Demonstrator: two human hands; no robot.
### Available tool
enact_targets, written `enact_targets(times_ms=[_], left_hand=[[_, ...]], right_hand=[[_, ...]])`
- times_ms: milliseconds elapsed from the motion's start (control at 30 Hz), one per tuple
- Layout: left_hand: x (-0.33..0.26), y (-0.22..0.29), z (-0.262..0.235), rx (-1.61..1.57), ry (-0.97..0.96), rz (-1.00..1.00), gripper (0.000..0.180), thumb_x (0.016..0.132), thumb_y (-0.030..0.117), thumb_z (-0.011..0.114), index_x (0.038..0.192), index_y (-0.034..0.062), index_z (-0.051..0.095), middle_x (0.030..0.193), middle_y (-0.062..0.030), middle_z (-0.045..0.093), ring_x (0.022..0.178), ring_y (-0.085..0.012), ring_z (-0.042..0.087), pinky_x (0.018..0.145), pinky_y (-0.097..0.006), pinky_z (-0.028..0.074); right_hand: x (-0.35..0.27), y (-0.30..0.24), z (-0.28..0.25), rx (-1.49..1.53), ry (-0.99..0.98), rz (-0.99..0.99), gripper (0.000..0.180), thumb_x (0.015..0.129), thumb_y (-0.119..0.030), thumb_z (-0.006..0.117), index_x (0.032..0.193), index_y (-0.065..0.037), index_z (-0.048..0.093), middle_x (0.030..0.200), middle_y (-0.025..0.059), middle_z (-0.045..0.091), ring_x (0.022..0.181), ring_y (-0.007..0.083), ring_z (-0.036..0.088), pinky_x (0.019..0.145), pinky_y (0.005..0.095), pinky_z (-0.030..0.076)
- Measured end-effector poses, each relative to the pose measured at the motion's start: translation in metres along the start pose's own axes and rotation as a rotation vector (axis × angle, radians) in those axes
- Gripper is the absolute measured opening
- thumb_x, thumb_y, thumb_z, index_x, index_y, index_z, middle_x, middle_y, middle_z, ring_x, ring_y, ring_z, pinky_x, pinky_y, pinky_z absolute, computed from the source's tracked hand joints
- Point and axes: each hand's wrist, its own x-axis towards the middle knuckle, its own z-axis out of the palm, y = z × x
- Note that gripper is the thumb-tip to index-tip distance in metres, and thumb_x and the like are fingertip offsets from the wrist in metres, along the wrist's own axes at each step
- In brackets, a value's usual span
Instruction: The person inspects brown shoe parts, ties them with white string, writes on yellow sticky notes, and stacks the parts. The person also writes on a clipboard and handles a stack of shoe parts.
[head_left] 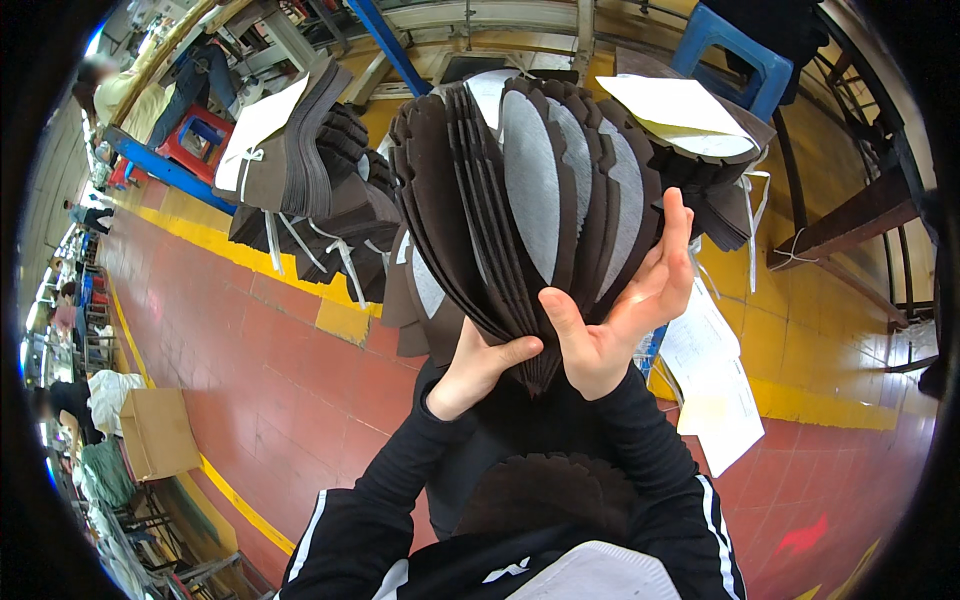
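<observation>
A thick stack of dark brown fabric pieces is fanned out upright in front of me, narrowing toward its lower end. Several layers carry pale grey patches. My left hand grips the stack low on its left side, thumb across the front and its other fingers hidden behind. Against the right side rests my right hand, its palm turned up and inward, fingers stretched out and thumb apart. More dark brown pieces with a notched edge lie on my lap.
Tied bundles of dark fabric with white strips stand behind at left and right, topped by paper sheets. A blue stool is at the back right. Papers hang beside my right arm. A cardboard box and people are farther left.
</observation>
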Motion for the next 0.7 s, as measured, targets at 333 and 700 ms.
enact_targets(times_ms=[333,700], left_hand=[[-0.0006,0.0017,0.0033,-0.094,0.054,0.042,0.062,0.078,0.02,0.082,0.126,0.0005,0.049,0.118,-0.0055,0.059,0.111,-0.0162,0.055,0.097,-0.031,0.043],[-0.0029,0.003,0.0047,-0.117,0.041,0.042,0.062,0.079,0.019,0.081,0.128,0.0004,0.047,0.12,-0.0057,0.058,0.113,-0.0163,0.054,0.098,-0.031,0.042]], right_hand=[[-0.0055,-0.0034,0.0076,0.27,0.142,0.161,0.081,0.085,-0.023,0.069,0.146,-0.019,0.017,0.148,0.0249,0.031,0.141,0.034,0.029,0.116,0.0472,0.018],[-0.0015,-0.0053,0.0015,0.2,0.113,0.137,0.081,0.078,0.001,0.067,0.142,-0.019,0.021,0.145,0.0241,0.035,0.138,0.0353,0.035,0.114,0.0481,0.023]])
